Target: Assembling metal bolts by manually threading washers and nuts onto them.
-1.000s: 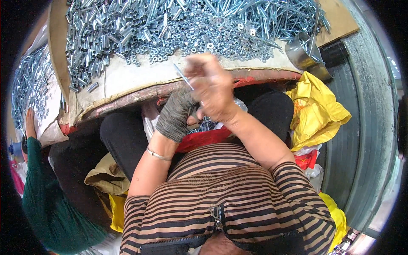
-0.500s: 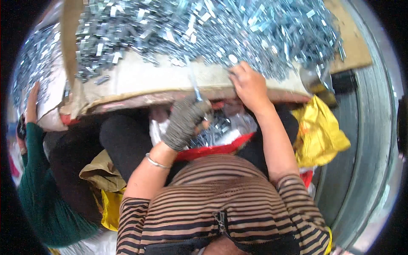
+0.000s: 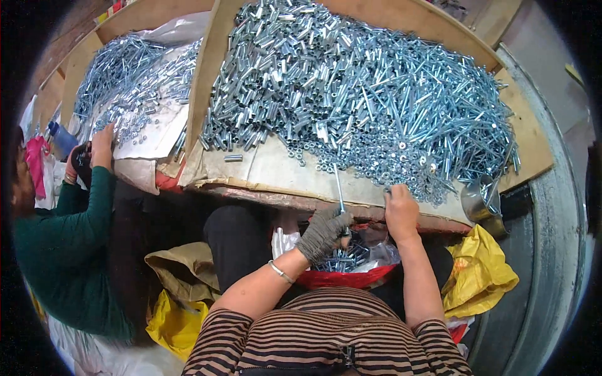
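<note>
Your left hand is gripping a rod that's jutting over the table; your right hand is resting, fingers bent, by washers, its hold hidden. Pieces are already lying in the red bag; a large heap is lying loose.

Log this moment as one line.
left hand: gloved, holds metal rod | right hand: bare, beside loose washers | red-edged bag: metal parts inside

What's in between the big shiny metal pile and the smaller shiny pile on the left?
A brown board stands between the big pile and the smaller pile, in the head view.
</note>
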{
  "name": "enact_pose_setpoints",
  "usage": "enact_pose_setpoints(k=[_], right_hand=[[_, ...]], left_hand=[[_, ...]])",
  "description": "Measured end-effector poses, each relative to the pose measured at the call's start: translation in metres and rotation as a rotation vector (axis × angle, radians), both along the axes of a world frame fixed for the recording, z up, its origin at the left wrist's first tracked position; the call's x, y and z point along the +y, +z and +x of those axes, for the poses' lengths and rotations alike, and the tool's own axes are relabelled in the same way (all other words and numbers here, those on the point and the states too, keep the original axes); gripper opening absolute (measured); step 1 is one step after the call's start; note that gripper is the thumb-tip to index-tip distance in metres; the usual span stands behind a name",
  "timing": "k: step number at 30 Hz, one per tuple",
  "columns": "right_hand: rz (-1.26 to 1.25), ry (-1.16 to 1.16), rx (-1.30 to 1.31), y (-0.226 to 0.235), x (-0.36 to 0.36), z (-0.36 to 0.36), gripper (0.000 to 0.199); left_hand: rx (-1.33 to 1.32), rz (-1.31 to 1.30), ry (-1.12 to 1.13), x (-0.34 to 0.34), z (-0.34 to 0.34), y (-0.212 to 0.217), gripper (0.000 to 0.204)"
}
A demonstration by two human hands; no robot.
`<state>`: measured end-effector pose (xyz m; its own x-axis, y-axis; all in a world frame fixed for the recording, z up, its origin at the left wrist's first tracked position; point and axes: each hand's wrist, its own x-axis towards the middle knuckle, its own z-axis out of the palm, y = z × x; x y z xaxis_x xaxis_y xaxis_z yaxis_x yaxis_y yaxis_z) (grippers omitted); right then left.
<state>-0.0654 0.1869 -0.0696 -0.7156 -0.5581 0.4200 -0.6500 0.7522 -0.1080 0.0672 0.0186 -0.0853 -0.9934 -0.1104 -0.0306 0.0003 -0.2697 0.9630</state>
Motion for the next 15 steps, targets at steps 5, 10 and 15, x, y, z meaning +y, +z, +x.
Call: enact_pose_setpoints(k=[5, 10, 15], right_hand=[[-0.023, 0.079, -0.002, 0.005, -0.004, 0.000, 0.015], [-0.650, 0.123, -0.764, 0.043, -0.024, 0.005, 0.010], [-0.970, 0.274, -1.158, 0.061, 0.001, 0.016, 0.009]], left_hand=[[0.062, -0.218, 0.044, -0.005, -0.001, -0.003, 0.028], [-0.101, -1.026, 0.000, -0.015, 0.003, 0.015, 0.033], [-0.063, -1.238, -0.112, -0.007, 0.012, 0.032, 0.026]])
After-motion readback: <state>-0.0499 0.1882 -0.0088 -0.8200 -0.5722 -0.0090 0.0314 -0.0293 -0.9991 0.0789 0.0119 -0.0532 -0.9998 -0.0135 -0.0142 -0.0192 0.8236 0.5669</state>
